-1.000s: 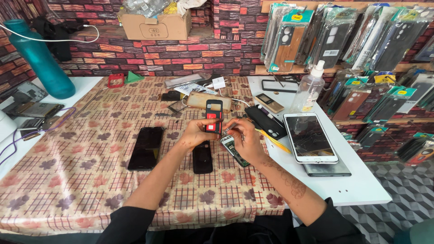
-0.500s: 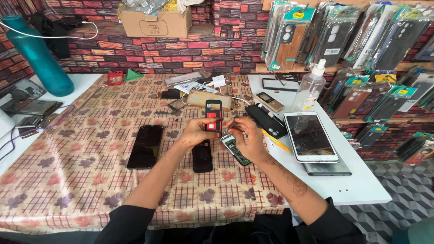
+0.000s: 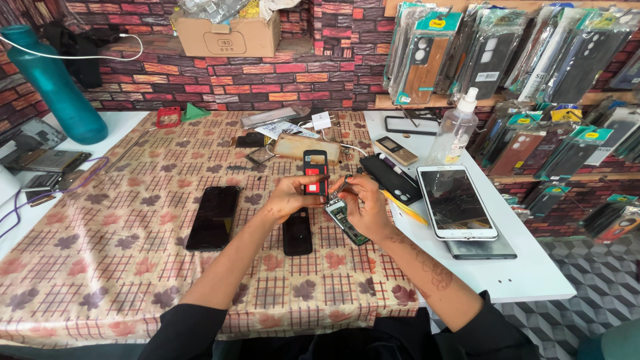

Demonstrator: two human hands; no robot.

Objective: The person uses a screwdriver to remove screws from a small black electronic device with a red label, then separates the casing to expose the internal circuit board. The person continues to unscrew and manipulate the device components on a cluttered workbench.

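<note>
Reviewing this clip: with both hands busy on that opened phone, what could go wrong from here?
1. The right hand works on the bare circuit board, held in the air; a slip could scratch or drop it.
2. The left hand pinches the opened phone upright by its edge; it could tip out.
3. The cracked tablet and clear spray bottle lie near the right forearm; a nudge might shift or topple them.

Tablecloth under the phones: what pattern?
Beige tablecloth with red-brown check squares and maple-leaf prints; head view shows it.
</note>
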